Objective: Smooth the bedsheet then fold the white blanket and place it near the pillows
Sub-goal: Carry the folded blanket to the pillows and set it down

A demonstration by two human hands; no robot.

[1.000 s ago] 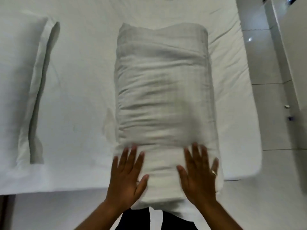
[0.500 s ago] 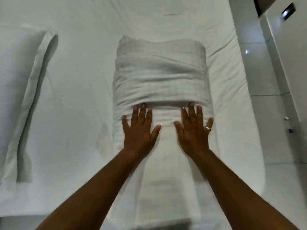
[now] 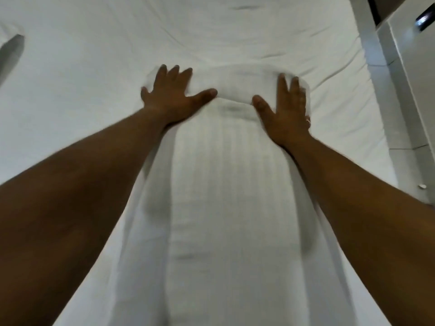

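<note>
The white blanket lies as a long folded strip down the middle of the bed, running away from me. At its far end a bunched-up ridge of blanket stands across the strip. My left hand presses flat on the ridge's left part, fingers straight and thumb spread. My right hand, with a ring, presses flat on the right part. Both arms reach out over the strip. The white bedsheet covers the mattress around it, with a few creases at the far side. A pillow's corner shows at the left edge.
The bed's right edge drops to a pale tiled floor. A white cabinet or wall panel stands at the far right. A small white object lies on the floor near the bed.
Both hands have slid far forward along the blanket, pushing its bulk into a narrow ridge at the far end. The strip behind them now lies flat. The view has leaned forward over the bed.
</note>
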